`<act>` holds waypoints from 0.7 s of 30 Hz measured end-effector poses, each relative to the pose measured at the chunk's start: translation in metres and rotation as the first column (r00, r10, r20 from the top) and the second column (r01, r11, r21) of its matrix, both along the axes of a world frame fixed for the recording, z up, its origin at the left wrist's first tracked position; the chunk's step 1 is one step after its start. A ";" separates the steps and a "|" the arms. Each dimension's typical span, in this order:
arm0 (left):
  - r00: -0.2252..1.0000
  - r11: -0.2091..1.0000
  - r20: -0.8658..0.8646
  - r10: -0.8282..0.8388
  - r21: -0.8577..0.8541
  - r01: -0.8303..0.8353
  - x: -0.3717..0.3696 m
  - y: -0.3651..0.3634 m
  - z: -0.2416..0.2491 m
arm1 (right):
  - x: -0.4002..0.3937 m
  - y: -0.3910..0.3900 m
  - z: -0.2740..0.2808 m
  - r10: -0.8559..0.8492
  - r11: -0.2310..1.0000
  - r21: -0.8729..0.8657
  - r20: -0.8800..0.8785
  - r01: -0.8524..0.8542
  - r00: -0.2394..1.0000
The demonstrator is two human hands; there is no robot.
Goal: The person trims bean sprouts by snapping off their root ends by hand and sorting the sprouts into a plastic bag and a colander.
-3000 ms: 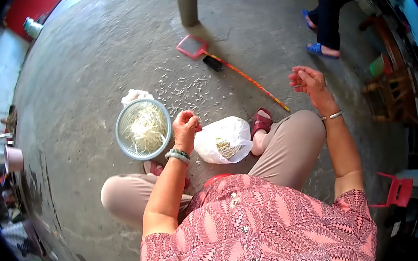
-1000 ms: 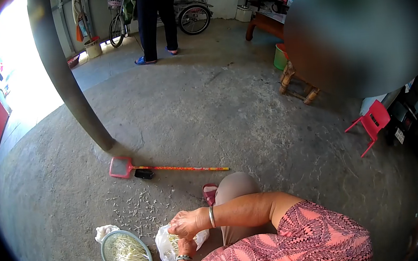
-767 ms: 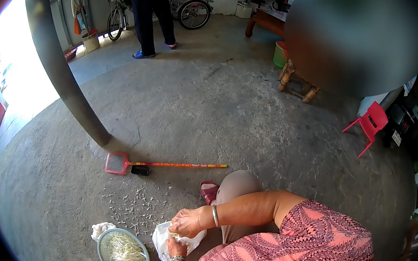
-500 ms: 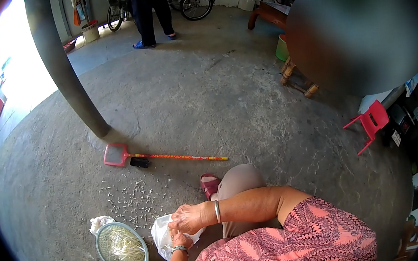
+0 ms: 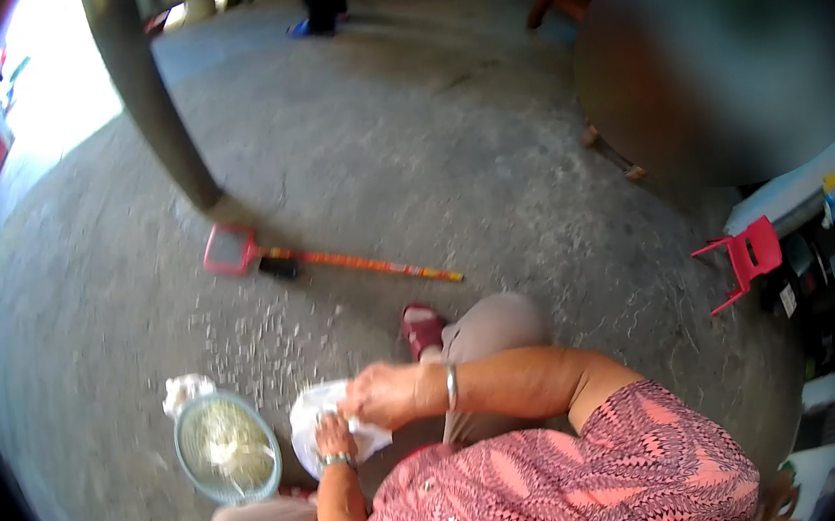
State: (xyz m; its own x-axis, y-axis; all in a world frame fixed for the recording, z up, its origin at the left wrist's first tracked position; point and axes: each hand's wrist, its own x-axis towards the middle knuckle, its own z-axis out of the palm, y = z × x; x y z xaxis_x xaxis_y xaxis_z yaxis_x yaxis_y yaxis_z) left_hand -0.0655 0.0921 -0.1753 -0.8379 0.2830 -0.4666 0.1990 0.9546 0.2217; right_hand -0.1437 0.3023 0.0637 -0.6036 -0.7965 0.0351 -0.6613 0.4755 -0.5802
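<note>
A white plastic bag [image 5: 306,440] lies in front of my lap, bunched and with its mouth toward me. My right hand [image 5: 386,394] is closed on the bag's right edge. Over the middle of the bag is my left hand [image 5: 334,437], wearing a bracelet; its fingertips are blurred and partly lost against the bag. Left of the bag, a pale blue-green oval plastic basket [image 5: 188,461] holds a heap of thin whitish strands [image 5: 229,441] that look like bean sprouts. What the bag contains is hidden.
Many small pale bits [image 5: 265,345] are scattered on the concrete floor. Beyond them lie a pink fly swatter [image 5: 368,263] and a black object [image 5: 278,267]. A crumpled white bag [image 5: 187,391] touches the basket. A pillar [image 5: 162,114], a red chair [image 5: 754,253] and a standing person's legs [image 5: 320,4] are farther off.
The view has tipped downward, so the floor things sit higher. My left hand has shifted away from beneath my right hand, up over the bag. The right hand stays at the bag.
</note>
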 end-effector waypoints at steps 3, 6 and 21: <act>0.990 0.980 0.131 -0.053 -0.181 0.076 -0.009 -0.007 0.001 | -0.008 0.004 0.027 -0.025 0.990 0.138 -0.099 0.039 0.995; 0.975 0.993 -0.207 0.085 -0.067 -0.100 -0.003 -0.021 -0.001 | -0.014 0.001 0.024 -0.001 0.972 0.236 0.013 -0.002 1.000; 0.858 0.602 -0.048 0.512 0.732 -0.319 -0.027 -0.014 0.029 | -0.022 -0.023 0.034 0.011 0.914 0.404 0.061 -0.035 0.998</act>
State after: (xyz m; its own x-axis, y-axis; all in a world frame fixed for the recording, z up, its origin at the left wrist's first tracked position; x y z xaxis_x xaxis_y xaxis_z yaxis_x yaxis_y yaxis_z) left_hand -0.0921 0.0778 -0.1465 -0.9972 0.0277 -0.0701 -0.0440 0.5410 0.8399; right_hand -0.1657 0.2795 0.0974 -0.5766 -0.7487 -0.3270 -0.6464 0.6629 -0.3778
